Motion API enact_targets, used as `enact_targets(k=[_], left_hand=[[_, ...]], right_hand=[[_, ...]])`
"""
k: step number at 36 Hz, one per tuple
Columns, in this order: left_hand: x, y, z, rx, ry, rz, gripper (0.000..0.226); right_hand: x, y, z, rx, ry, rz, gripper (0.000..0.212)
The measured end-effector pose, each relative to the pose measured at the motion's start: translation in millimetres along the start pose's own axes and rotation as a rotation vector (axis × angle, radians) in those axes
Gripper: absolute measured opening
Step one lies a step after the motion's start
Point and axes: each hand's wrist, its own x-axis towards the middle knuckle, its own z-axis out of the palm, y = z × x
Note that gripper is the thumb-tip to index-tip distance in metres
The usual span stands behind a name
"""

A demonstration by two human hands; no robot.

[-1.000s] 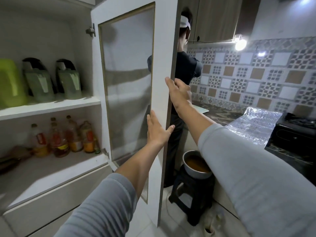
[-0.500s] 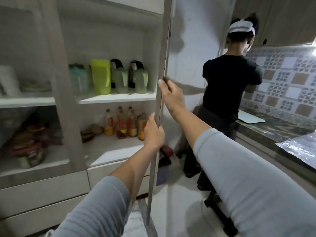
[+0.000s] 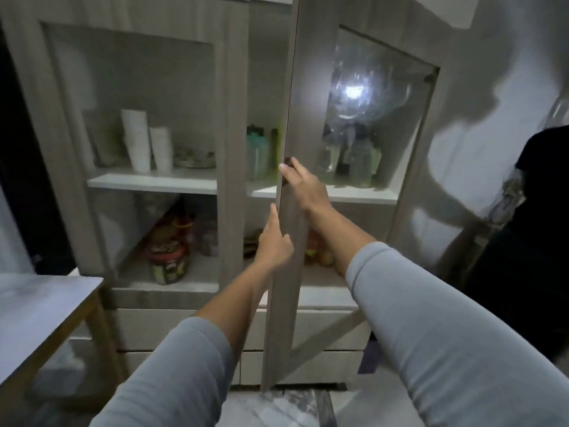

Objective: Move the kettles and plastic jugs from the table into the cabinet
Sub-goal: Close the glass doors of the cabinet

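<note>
Left hand (image 3: 274,241) holds the cabinet door (image 3: 308,103) edge in its grip; right hand (image 3: 304,188) touches the dark knob (image 3: 288,160), grip state unclear.

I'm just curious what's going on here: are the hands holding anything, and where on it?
Both grip the cabinet door by its free edge: left hand lower, right hand higher up.

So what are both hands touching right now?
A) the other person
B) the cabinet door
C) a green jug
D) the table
B: the left hand and the right hand are both at the free edge of the partly open cabinet door.
</note>
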Motion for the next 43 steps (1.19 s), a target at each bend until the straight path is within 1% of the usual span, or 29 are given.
enact_targets(k=[3, 10, 14, 19, 22, 26, 28, 31, 34, 39, 43], left_hand=[[32.4, -17.7, -6.2, 0.085, 0.026, 0.017, 0.078], [106.7, -48.4, -13.0, 0.159, 0.118, 0.053, 0.079], [140.4, -63.8, -16.4, 0.199, 0.153, 0.104, 0.082], [174.6, -83.1, -21.2, 0.292, 0.168, 0.173, 0.088], [197.8, -92.1, -24.5, 0.437, 0.227, 0.238, 0.089], [231.1, -107.5, -31.2, 0.703, 0.280, 0.359, 0.091], [246.5, -114.0, -35.4, 0.779, 0.309, 0.404, 0.087], [265.3, -118.3, -40.6, 0.879, 0.304, 0.459, 0.085], [284.6, -122.2, -44.9, 0.942, 0.303, 0.495, 0.085], [305.3, -130.9, -44.3, 1.025, 0.297, 0.469, 0.088], [316.2, -138.0, -41.8, 1.051, 0.302, 0.522, 0.085]], right_hand=[[31.8, 11.2, 19.6, -0.061, -0.025, -0.065, 0.058], [117.2, 42.7, 40.6, -0.331, -0.041, -0.335, 0.057], [154.1, 53.8, 58.2, -0.287, 0.017, -0.403, 0.057], [183.0, 67.5, 84.9, -0.263, 0.086, -0.420, 0.057], [201.6, 73.3, 93.4, -0.279, 0.102, -0.428, 0.056], [220.4, 74.6, 106.1, -0.259, 0.147, -0.404, 0.055], [229.3, 76.8, 110.7, -0.269, 0.164, -0.400, 0.053], [244.8, 79.4, 116.1, -0.298, 0.165, -0.382, 0.051], [259.7, 79.9, 121.6, -0.323, 0.159, -0.347, 0.051], [277.1, 81.8, 127.7, -0.341, 0.160, -0.291, 0.049], [287.2, 81.2, 132.7, -0.333, 0.168, -0.258, 0.047]])
